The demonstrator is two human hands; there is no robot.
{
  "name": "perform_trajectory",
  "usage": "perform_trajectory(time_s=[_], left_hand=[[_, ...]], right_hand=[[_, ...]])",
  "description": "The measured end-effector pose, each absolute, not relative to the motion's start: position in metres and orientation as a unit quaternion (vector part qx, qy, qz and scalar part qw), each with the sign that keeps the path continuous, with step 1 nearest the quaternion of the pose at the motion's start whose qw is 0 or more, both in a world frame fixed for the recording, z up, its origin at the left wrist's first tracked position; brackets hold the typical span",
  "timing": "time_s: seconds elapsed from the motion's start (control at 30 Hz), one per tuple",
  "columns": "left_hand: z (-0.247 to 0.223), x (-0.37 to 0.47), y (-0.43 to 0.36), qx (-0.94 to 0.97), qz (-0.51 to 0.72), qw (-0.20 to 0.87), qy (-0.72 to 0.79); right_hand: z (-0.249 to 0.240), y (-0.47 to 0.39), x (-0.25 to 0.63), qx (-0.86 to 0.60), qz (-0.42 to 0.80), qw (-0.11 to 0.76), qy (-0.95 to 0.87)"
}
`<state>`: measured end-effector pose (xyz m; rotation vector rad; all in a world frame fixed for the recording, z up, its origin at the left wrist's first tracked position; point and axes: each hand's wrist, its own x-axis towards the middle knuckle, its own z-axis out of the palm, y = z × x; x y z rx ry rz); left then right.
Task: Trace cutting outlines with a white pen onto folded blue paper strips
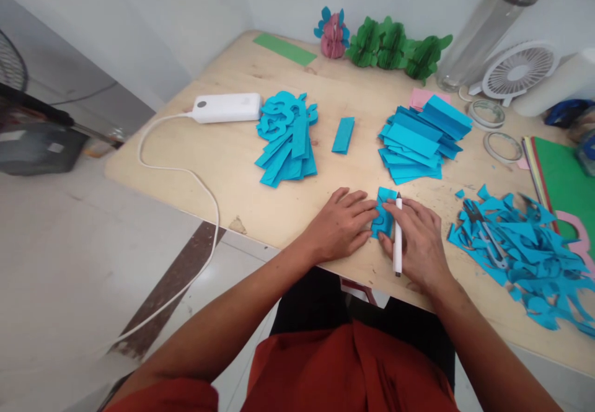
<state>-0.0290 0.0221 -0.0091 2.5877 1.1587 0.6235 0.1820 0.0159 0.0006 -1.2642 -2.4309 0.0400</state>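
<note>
My left hand (343,221) lies flat on the wooden table (223,164), its fingertips pressing the left edge of a small folded blue paper piece (383,212). My right hand (415,238) rests on the right side of that paper and holds a white pen (398,235), tip pointing away from me onto the paper. The paper sits near the table's front edge, partly hidden by both hands.
A pile of cut blue shapes (286,136), a single blue strip (343,134) and a stack of folded blue papers (421,136) lie beyond. Blue scraps with scissors (515,248) sit at right. White power bank (227,107), paper ornaments (395,45), small fan (515,71), tape rings (502,145).
</note>
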Motion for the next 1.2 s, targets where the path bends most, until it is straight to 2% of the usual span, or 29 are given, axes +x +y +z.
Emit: perform_trajectory(time_s=[0.27,0.93,1.2], left_hand=[[-0.0081,-0.0286,0.0215,0.888,0.208,0.102,0.396],[-0.0089,-0.0302,0.022,0.871,0.245,0.145,0.4],[-0.0098,-0.0279,0.0189,0.884,0.229,0.084,0.399]], right_hand=[[0.0007,0.0163,0.1824,-0.445,0.011,0.21,-0.87],[-0.0018,0.0169,0.1818,-0.448,0.018,0.212,-0.869],[-0.0036,0.0159,0.1826,-0.444,0.005,0.219,-0.869]])
